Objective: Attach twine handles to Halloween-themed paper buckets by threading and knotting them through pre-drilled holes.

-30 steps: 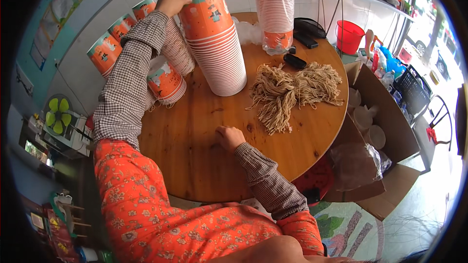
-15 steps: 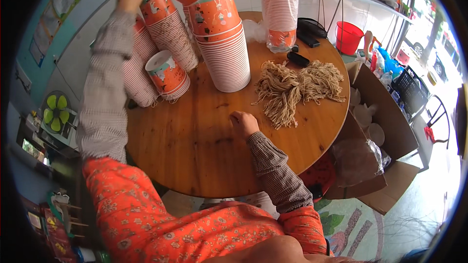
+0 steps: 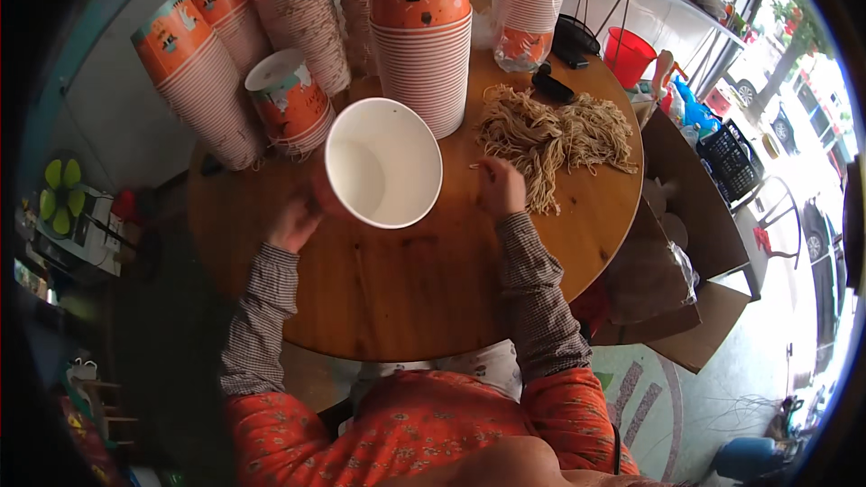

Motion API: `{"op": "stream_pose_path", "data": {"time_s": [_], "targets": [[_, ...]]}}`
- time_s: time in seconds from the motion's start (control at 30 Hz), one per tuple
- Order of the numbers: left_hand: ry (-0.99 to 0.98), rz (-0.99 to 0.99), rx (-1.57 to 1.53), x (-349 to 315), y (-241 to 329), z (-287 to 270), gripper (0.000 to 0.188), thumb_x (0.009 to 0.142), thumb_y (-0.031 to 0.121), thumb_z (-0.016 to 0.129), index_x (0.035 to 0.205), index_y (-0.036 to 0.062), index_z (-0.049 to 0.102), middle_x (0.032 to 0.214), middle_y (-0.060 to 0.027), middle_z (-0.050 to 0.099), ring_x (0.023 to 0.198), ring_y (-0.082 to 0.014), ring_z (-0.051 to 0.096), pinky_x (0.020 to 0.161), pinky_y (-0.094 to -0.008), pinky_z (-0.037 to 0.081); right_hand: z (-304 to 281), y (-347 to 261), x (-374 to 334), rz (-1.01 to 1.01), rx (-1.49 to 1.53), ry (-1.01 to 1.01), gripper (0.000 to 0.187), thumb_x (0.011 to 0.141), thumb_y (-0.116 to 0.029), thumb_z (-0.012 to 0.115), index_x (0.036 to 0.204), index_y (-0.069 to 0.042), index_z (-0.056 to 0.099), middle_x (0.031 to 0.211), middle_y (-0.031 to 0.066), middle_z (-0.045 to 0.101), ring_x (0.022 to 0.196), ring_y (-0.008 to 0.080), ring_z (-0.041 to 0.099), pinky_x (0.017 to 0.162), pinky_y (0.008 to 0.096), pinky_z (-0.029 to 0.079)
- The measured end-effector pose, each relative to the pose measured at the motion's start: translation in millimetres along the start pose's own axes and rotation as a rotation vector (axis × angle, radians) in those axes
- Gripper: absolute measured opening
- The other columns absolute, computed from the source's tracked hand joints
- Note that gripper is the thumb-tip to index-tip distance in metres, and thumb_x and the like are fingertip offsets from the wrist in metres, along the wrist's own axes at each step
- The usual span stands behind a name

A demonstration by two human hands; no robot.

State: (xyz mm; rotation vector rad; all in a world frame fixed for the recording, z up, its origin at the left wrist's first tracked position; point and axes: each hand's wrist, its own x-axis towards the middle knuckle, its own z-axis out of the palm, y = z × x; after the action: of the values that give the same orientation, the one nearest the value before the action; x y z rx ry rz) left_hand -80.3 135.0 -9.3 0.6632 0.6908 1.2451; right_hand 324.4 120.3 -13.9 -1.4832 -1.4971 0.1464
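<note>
My left fingers are blurred against the outer side of one paper cup, grasping it as far as I can see, though the tips are hidden. The cup's white mouth faces up toward me, above the desk and nearer to me than the tall cup stack; whether its base touches the wood, I can't tell. My right fingers curl loosely between the cup and the tan string bundle; I can't tell if they pinch anything. I judge the step in hand to be handling this single cup apart from the stacks. The next move, I think, calls for a light, steady left hold that won't dent the thin wall.
</note>
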Motion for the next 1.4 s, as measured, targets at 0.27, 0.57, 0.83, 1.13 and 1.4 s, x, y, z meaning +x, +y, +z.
{"op": "stream_pose_path", "data": {"time_s": [0.27,0.57,0.83,1.13,1.4], "targets": [[0.17,0.129,0.157,1.7,-45.3,-12.2,0.027,0.089,0.008,0.057,0.117,0.007,0.056,0.11,-0.0054,0.06,0.101,-0.0175,0.058,0.089,-0.0359,0.049,-29.8,5.8,8.7,0.073,-0.248,-0.043,0.016,0.085,-0.019,0.059,0.094,-0.008,0.066,0.094,0.0107,0.064,0.086,0.031,0.062,0.074,0.0385,0.049],[0.332,0.571,0.521,-13.8,-31.5,25.3,0.032,0.09,0.005,0.058,0.121,0.0039,0.053,0.112,-0.003,0.057,0.1,-0.0109,0.053,0.092,-0.0253,0.042,-5.8,-0.3,11.3,-0.06,-0.292,-0.184,0.017,0.085,-0.02,0.06,0.097,-0.01,0.068,0.097,0.0077,0.063,0.087,0.0298,0.062,0.074,0.0385,0.049],[0.262,1.153,1.01,-46.5,-28.3,76.5,0.033,0.089,-0.002,0.051,0.122,0.0002,0.052,0.119,-0.0128,0.055,0.108,-0.0242,0.053,0.093,-0.0355,0.043,10.4,6.4,22.4,-0.092,-0.434,-0.275,0.017,0.086,-0.024,0.06,0.091,-0.008,0.064,0.096,0.0084,0.058,0.086,0.0299,0.06,0.073,0.0392,0.049],[-0.16,0.79,0.947,-66.2,-73.1,121.8,0.018,0.087,-0.003,0.057,0.104,0.0012,0.06,0.096,-0.0107,0.061,0.089,-0.0212,0.061,0.078,-0.0307,0.049,13.2,-76.0,-9.9,-0.266,-0.109,-0.34,0.007,0.083,-0.012,0.062,0.088,-0.009,0.059,0.089,0.0093,0.056,0.072,0.0287,0.061,0.062,0.0372,0.05],[-0.341,0.652,1.016,-62.7,-82.4,109.9,0.008,0.088,0.001,0.059,0.095,0.0025,0.062,0.083,-0.009,0.065,0.073,-0.0186,0.066,0.063,-0.0274,0.052,-14.3,-6.3,19.8,-0.065,-0.242,-0.094,0.01,0.084,-0.015,0.061,0.089,-0.008,0.067,0.094,0.0081,0.061,0.083,0.0275,0.062,0.072,0.0359,0.05]]}}
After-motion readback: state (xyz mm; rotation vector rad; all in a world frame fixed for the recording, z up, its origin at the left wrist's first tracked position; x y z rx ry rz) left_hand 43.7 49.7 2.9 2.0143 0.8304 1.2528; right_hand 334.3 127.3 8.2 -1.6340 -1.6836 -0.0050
